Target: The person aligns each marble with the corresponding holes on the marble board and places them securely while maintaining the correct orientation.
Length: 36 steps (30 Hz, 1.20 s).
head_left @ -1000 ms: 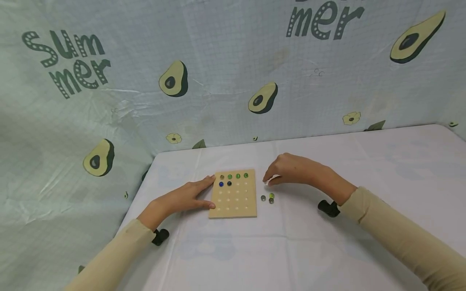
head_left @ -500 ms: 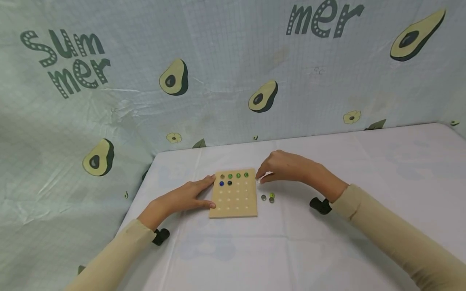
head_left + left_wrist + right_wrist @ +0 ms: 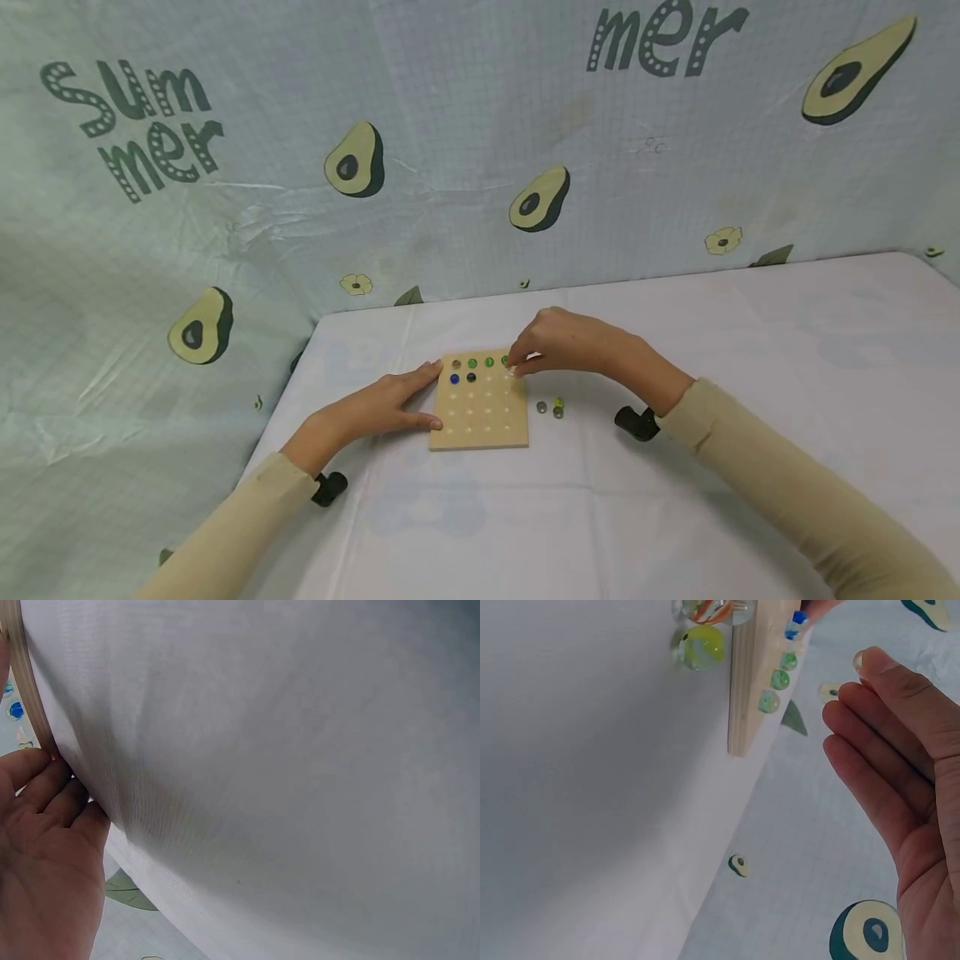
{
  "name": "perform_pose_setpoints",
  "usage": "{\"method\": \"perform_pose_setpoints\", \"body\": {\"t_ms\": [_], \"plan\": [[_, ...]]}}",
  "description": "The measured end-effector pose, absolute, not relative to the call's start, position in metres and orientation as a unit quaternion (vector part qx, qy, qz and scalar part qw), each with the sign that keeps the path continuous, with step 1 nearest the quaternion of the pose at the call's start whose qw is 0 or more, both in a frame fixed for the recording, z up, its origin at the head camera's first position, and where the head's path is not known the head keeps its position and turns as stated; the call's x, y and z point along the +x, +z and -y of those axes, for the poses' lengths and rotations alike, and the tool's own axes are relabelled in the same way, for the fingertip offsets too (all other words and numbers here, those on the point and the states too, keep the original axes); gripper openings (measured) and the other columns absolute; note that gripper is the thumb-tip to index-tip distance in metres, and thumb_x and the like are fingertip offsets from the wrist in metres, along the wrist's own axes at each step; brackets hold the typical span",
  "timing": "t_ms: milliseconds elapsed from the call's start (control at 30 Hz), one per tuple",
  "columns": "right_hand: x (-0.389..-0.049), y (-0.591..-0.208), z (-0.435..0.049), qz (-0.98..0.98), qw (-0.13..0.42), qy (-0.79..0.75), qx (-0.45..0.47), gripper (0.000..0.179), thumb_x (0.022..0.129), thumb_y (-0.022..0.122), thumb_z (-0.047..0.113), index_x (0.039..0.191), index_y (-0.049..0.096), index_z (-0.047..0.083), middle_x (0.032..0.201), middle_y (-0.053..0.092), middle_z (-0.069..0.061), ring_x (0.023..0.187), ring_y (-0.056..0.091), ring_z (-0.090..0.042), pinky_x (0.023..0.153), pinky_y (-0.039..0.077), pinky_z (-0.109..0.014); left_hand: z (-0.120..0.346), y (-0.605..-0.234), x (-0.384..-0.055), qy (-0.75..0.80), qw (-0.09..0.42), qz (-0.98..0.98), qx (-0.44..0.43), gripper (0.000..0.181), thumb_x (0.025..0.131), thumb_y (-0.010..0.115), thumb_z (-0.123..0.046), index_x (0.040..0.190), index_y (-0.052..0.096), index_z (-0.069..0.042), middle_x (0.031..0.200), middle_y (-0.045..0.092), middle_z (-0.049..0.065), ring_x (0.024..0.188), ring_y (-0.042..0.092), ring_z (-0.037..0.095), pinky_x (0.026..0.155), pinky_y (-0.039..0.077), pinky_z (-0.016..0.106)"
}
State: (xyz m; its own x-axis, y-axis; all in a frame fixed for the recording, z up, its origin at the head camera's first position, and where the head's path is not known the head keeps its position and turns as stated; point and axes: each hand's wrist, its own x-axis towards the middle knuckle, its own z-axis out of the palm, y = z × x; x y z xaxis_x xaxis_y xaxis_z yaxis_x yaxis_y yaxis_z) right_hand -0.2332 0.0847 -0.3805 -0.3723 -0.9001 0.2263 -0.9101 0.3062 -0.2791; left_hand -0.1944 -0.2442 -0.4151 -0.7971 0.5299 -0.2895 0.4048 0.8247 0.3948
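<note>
A square wooden board (image 3: pixel 480 403) with rows of round dimples lies on the table. Green marbles (image 3: pixel 489 362) and a brownish one fill its far row. A blue marble (image 3: pixel 454 379) and a dark marble (image 3: pixel 471 377) sit at the left of the second row. My left hand (image 3: pixel 381 407) rests against the board's left edge, index finger and thumb spread apart. Over the board's far right part, my right hand (image 3: pixel 566 342) pinches a small whitish marble (image 3: pixel 512 372), mostly hidden by thumb and fingers. Right of the board are a yellow-green marble (image 3: pixel 703 647), an orange-striped marble (image 3: pixel 709 609) and a clear one.
White cloth covers the table (image 3: pixel 525 533). Behind it hangs a pale curtain (image 3: pixel 450 100) printed with avocados and lettering. Black wrist cameras sit under both wrists, the right one (image 3: pixel 636 423) to the right of the loose marbles.
My right hand has moved left, from beside the board to above its right side, carrying the whitish marble. The left hand and the loose marbles have stayed in place.
</note>
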Motion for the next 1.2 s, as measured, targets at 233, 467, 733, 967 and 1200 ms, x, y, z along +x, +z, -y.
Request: {"method": "perform_pose_setpoints", "body": {"t_ms": [233, 467, 733, 967, 1200], "plan": [[-0.236, -0.381, -0.078, 0.809, 0.011, 0.190, 0.556, 0.014, 0.091, 0.078, 0.015, 0.103, 0.082, 0.008, 0.097, 0.078, 0.005, 0.086, 0.072, -0.004, 0.078, 0.057, -0.019, 0.244, -0.416, -0.196, 0.154, 0.197, -0.935, 0.250, 0.106, 0.087, 0.069, -0.064, 0.165, 0.015, -0.015, 0.168, 0.018, 0.011, 0.155, 0.019, 0.029, 0.123, 0.024, 0.050], [-0.237, -0.382, -0.075, 0.813, 0.010, 0.193, 0.549, 0.015, 0.092, 0.077, 0.016, 0.103, 0.082, 0.008, 0.097, 0.078, 0.004, 0.085, 0.072, -0.003, 0.076, 0.057, -0.018, 0.243, -0.416, -0.197, 0.161, 0.202, -0.934, 0.246, 0.106, 0.087, 0.069, -0.064, 0.165, 0.016, -0.017, 0.168, 0.018, 0.010, 0.155, 0.019, 0.028, 0.123, 0.024, 0.050], [-0.240, -0.382, -0.069, 0.810, 0.013, 0.196, 0.552, 0.015, 0.092, 0.077, 0.017, 0.103, 0.082, 0.008, 0.097, 0.078, 0.002, 0.086, 0.072, -0.004, 0.075, 0.056, -0.017, 0.244, -0.417, -0.197, 0.161, 0.201, -0.935, 0.244, 0.106, 0.087, 0.070, -0.064, 0.165, 0.017, -0.016, 0.168, 0.018, 0.011, 0.154, 0.020, 0.028, 0.122, 0.025, 0.050], [-0.240, -0.382, -0.064, 0.820, 0.001, 0.185, 0.542, 0.015, 0.093, 0.076, 0.019, 0.103, 0.082, 0.009, 0.097, 0.078, 0.003, 0.083, 0.071, -0.003, 0.074, 0.056, -0.017, 0.244, -0.416, -0.197, 0.166, 0.203, -0.934, 0.242, 0.106, 0.087, 0.070, -0.064, 0.165, 0.016, -0.016, 0.168, 0.018, 0.011, 0.154, 0.020, 0.029, 0.122, 0.025, 0.051], [-0.241, -0.385, -0.063, 0.823, -0.003, 0.194, 0.534, 0.015, 0.092, 0.077, 0.018, 0.102, 0.081, 0.007, 0.094, 0.078, 0.003, 0.080, 0.069, -0.001, 0.072, 0.055, -0.015, 0.244, -0.415, -0.198, 0.161, 0.202, -0.935, 0.245, 0.106, 0.087, 0.069, -0.064, 0.165, 0.016, -0.016, 0.168, 0.018, 0.011, 0.154, 0.020, 0.029, 0.122, 0.025, 0.050]]}}
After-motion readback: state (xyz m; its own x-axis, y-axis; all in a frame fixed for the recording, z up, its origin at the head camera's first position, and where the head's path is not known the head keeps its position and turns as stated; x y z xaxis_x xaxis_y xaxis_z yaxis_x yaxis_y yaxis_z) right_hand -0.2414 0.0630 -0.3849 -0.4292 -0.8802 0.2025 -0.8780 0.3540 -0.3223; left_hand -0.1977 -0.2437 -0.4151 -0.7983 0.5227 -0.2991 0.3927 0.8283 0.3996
